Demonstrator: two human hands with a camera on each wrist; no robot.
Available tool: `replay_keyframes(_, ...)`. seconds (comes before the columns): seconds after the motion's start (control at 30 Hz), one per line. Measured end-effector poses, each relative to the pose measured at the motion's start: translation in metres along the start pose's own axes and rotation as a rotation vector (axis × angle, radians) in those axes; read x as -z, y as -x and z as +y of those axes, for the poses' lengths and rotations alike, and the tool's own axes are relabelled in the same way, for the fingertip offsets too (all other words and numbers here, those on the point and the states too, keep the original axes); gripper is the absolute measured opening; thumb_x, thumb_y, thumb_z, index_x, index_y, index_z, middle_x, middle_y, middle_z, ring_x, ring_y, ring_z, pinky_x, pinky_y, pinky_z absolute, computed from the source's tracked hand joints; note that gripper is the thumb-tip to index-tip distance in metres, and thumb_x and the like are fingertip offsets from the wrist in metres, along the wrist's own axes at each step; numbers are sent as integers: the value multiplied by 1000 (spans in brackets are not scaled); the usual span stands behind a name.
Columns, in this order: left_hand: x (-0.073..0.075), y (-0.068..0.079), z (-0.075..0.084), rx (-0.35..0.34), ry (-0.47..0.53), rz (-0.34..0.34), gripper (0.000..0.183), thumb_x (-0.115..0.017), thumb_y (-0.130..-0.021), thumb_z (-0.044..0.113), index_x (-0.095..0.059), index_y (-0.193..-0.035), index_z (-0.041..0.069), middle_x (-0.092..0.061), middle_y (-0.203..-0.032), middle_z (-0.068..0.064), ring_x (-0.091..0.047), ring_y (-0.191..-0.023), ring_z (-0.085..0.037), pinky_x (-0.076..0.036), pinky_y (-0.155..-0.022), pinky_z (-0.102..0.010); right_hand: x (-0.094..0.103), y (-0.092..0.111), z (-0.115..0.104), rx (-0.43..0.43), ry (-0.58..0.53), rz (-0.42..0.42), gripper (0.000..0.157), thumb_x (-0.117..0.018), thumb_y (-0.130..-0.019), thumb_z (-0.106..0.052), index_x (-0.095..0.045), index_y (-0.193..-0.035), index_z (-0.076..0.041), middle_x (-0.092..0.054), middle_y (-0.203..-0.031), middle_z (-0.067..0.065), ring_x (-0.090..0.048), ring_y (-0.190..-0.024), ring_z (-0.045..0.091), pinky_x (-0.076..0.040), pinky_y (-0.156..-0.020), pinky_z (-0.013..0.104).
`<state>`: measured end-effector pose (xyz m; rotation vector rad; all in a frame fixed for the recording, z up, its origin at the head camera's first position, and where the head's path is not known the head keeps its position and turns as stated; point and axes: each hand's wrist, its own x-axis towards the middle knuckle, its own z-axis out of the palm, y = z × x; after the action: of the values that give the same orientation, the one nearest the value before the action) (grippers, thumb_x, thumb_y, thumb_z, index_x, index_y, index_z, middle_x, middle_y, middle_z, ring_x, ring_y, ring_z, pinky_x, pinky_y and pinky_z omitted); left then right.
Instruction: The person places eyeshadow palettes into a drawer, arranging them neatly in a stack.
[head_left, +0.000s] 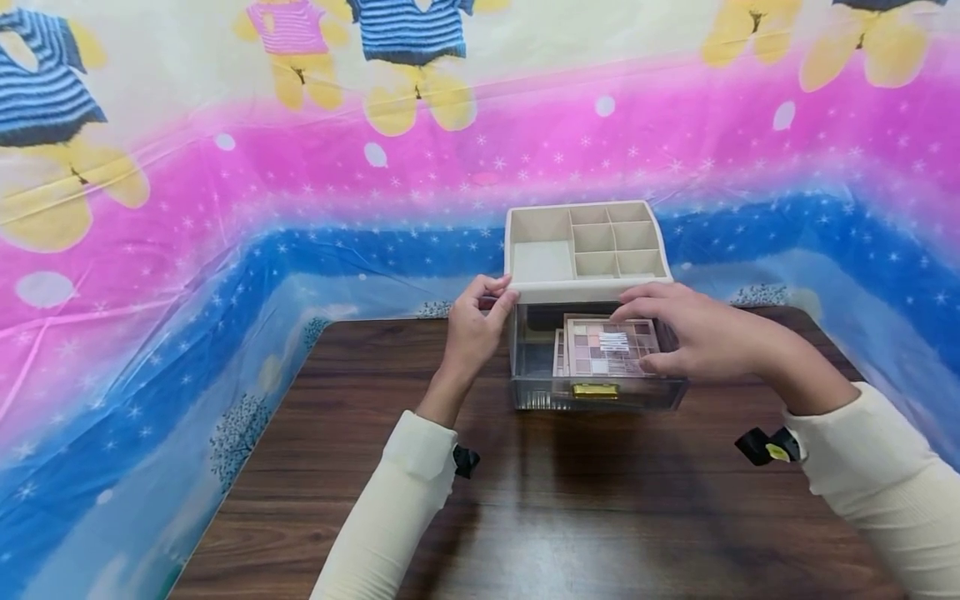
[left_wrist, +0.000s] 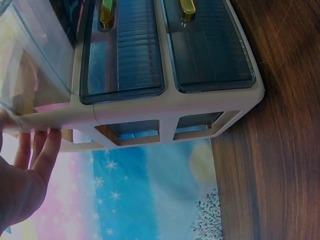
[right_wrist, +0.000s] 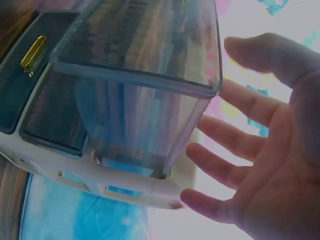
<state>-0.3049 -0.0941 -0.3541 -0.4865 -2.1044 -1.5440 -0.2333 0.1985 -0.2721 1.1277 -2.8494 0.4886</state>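
A cream desktop drawer organizer [head_left: 570, 292] stands at the table's far side, its top drawer [head_left: 536, 362] pulled out. Flat eyeshadow palettes [head_left: 588, 346] lie inside this clear drawer, overlapping. My left hand [head_left: 476, 325] holds the organizer's upper left corner. In the left wrist view, its fingers [left_wrist: 47, 155] rest against the cream side wall. Over the drawer's right side is my right hand [head_left: 697, 333], fingers spread and holding nothing. The right wrist view has that hand [right_wrist: 270, 145] beside the clear drawer wall; whether the fingertips touch it, I cannot tell.
Lower drawers [left_wrist: 210, 55] with gold handles are closed. The organizer's top has a divided compartment tray [head_left: 540, 258]. Dark wooden table [head_left: 480, 533] extends toward me. A patterned cloth [head_left: 262, 267] hangs behind and around the table.
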Motion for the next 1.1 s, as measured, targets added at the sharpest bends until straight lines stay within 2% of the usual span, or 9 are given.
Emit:
replay_keyframes(0.13,0,0,0,0,2,-3,18,-68,-99,19,-66,-104,2,-72,-128,-11,-70,-98,-31,-61,-82,-38,-5,7,-3,-10,12,81,42,-76,-87,-14,-67,-129,-13,-59,-140,11,-53,-132,35,-45,-107,61)
replay_keyframes(0.27,0,1,1,-8,-4,-4,18,-68,-99,19,-66,-104,2,-72,-127,-12,-70,-99,-33,-61,-83,-42,-19,12,-13,49,38,206,40,-79,-85,-11,-69,-124,-9,-66,-126,11,-64,-114,30,-55,-95,52)
replay_keyframes(0.33,0,0,1,-10,-5,-4,18,-68,-99,19,-66,-105,2,-72,-127,-12,-70,-99,-32,-61,-83,-41,-29,13,-19,100,81,291,42,-81,-82,-9,-70,-122,-7,-69,-119,11,-66,-101,26,-57,-85,47)
replay_keyframes(0.43,0,0,1,-8,-4,-5,18,-68,-99,19,-66,-105,2,-72,-127,-12,-70,-98,-30,-61,-82,-37,-43,15,-26,179,174,448,47,-85,-74,-7,-70,-119,-6,-71,-112,11,-66,-93,26,-56,-80,49)
replay_keyframes(0.6,1,0,2,4,-8,-6,18,-68,-99,19,-66,-105,2,-72,-128,-11,-70,-99,-27,-61,-81,-35,-67,16,-39,278,270,677,49,-86,-69,-10,-71,-115,-7,-71,-103,12,-67,-95,30,-52,-79,53)
replay_keyframes(0.7,1,0,2,6,-11,-5,17,-68,-99,19,-66,-104,2,-72,-127,-11,-69,-98,-27,-61,-82,-39,-82,17,-47,315,310,758,39,-81,-74,-13,-73,-111,-6,-72,-99,12,-67,-90,30,-50,-74,50)
replay_keyframes(0.8,0,-1,3,-1,2,-6,18,-68,-99,18,-66,-104,2,-72,-127,-12,-69,-98,-31,-60,-83,-45,-97,16,-53,316,356,828,20,-68,-89,-17,-74,-106,-7,-71,-94,10,-65,-83,29,-50,-73,50)
replay_keyframes(0.9,0,-2,3,-5,14,-8,18,-68,-99,18,-65,-103,1,-71,-127,-14,-69,-99,-33,-60,-84,-48,-111,13,-57,308,417,904,24,-52,-101,-17,-75,-100,-8,-70,-89,8,-62,-77,29,-49,-74,50)
replay_keyframes(1.1,0,-1,2,6,5,-6,17,-68,-99,17,-65,-102,1,-72,-128,-12,-70,-99,-31,-61,-84,-42,-127,6,-62,313,515,988,21,-55,-97,-8,-75,-93,-9,-68,-84,6,-56,-72,28,-47,-75,48)
